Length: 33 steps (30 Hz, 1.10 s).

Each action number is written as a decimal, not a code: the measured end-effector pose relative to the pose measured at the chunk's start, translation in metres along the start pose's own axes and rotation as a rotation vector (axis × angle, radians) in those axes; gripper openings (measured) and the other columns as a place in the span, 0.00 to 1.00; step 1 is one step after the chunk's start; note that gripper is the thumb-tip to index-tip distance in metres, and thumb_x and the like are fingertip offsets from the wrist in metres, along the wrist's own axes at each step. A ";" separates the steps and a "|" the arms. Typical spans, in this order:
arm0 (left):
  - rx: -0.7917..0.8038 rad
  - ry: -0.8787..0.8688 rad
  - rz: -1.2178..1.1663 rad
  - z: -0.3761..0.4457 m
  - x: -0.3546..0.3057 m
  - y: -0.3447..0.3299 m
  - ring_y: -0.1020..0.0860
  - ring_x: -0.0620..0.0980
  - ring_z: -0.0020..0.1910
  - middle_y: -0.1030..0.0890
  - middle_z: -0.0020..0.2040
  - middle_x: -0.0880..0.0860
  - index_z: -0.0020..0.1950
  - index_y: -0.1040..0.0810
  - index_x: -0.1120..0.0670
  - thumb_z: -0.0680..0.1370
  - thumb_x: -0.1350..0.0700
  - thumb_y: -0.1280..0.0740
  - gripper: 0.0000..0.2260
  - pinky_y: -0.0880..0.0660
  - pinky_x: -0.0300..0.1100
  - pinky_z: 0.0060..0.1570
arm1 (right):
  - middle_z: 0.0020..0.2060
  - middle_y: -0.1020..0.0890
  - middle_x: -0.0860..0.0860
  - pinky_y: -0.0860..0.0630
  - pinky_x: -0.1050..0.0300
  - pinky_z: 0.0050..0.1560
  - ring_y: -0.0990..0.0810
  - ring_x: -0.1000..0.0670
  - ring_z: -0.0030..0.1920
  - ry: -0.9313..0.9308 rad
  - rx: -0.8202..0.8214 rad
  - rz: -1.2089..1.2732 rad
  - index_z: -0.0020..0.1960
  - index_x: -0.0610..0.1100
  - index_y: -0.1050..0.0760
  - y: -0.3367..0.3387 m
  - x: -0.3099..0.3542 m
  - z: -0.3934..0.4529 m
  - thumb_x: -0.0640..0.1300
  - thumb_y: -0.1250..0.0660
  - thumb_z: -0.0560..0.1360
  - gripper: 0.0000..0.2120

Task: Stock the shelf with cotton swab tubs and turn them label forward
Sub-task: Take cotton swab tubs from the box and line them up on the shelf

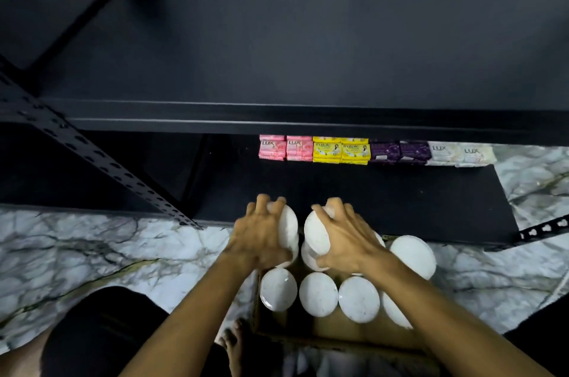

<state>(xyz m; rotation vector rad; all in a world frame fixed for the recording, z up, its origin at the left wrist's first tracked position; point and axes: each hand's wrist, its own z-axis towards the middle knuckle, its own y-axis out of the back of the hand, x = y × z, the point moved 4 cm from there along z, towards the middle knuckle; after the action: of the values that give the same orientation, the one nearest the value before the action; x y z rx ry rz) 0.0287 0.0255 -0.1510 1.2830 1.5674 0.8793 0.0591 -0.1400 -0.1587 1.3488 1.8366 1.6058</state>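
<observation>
**Two tubs in hand above the box, low shelf ahead**

The person crouches over a cardboard box [326,332] that sits on the marble-patterned floor [92,253], just in front of a black metal shelf unit. Each hand grips one white-lidded cotton swab tub. The left hand [255,238] wraps its fingers [271,202] over the top of the left tub [289,228], clamped on its side, with the round lid tipped toward the right. The right hand [341,235] holds the right tub [317,233] the same way — fingers [331,207] curled around its body and the thumb pressed under the lid's lower edge. The two tubs sit close together, lids nearly facing each other, above the far end of the box and at the front edge of the bottom shelf [400,201].

More tubs [318,293] stand upright in the box, their white lids showing in a row across it, with another [414,256] at the right — partly hidden by the right forearm.

At the back of the bottom shelf, a row of soap packs [375,151] runs pink, yellow, purple, then white, fronts outward. The upper shelf [308,38] above them is bare black board. No label on either held tub can be made out.
</observation>
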 end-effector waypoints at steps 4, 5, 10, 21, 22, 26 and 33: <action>-0.085 -0.059 0.056 -0.029 -0.017 0.058 0.34 0.53 0.63 0.40 0.66 0.49 0.76 0.49 0.47 0.63 0.38 0.28 0.48 0.27 0.48 0.54 | 0.64 0.42 0.49 0.31 0.52 0.58 0.36 0.45 0.61 0.055 -0.034 -0.051 0.76 0.50 0.54 0.065 0.017 -0.030 0.62 0.31 0.63 0.51; -0.102 -0.074 0.071 -0.036 -0.021 0.072 0.34 0.53 0.63 0.40 0.66 0.49 0.76 0.50 0.47 0.63 0.37 0.29 0.49 0.27 0.47 0.54 | 0.64 0.42 0.49 0.30 0.52 0.58 0.36 0.46 0.61 0.062 -0.040 -0.053 0.77 0.50 0.55 0.080 0.020 -0.037 0.63 0.31 0.63 0.51; -0.196 -0.181 0.204 -0.075 -0.046 0.151 0.32 0.51 0.64 0.39 0.67 0.47 0.78 0.53 0.47 0.63 0.29 0.35 0.51 0.27 0.47 0.55 | 0.60 0.39 0.54 0.28 0.52 0.55 0.33 0.49 0.60 0.112 -0.104 -0.066 0.70 0.55 0.47 0.160 0.039 -0.078 0.65 0.32 0.61 0.43; -0.292 -0.273 0.253 -0.122 -0.084 0.282 0.28 0.45 0.59 0.37 0.65 0.37 0.74 0.52 0.36 0.60 0.31 0.34 0.46 0.28 0.45 0.56 | 0.58 0.36 0.67 0.28 0.57 0.54 0.28 0.56 0.55 0.208 -0.275 -0.125 0.68 0.66 0.44 0.296 0.068 -0.128 0.66 0.31 0.57 0.43; -0.307 -0.265 0.256 -0.121 -0.084 0.289 0.27 0.45 0.59 0.37 0.65 0.37 0.74 0.51 0.36 0.60 0.31 0.34 0.46 0.28 0.45 0.55 | 0.60 0.36 0.67 0.28 0.56 0.56 0.28 0.56 0.56 0.209 -0.296 -0.129 0.69 0.66 0.44 0.304 0.070 -0.125 0.66 0.30 0.57 0.43; -0.330 -0.216 0.235 -0.100 -0.073 0.313 0.28 0.46 0.61 0.35 0.65 0.40 0.73 0.47 0.36 0.61 0.35 0.31 0.44 0.29 0.47 0.55 | 0.64 0.35 0.62 0.30 0.52 0.59 0.29 0.53 0.61 0.214 -0.330 -0.162 0.72 0.62 0.44 0.327 0.074 -0.094 0.64 0.29 0.59 0.45; -0.288 -0.143 0.153 -0.055 -0.045 0.319 0.35 0.48 0.67 0.35 0.69 0.44 0.73 0.43 0.37 0.61 0.42 0.29 0.43 0.31 0.49 0.58 | 0.66 0.38 0.60 0.32 0.53 0.60 0.31 0.52 0.64 0.183 -0.253 -0.106 0.74 0.59 0.43 0.324 0.073 -0.033 0.61 0.27 0.61 0.45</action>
<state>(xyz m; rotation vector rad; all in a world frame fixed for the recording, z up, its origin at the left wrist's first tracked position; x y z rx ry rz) 0.0876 0.0489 0.1701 1.2381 1.1945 1.0440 0.1339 -0.1300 0.1664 1.0088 1.6997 1.8825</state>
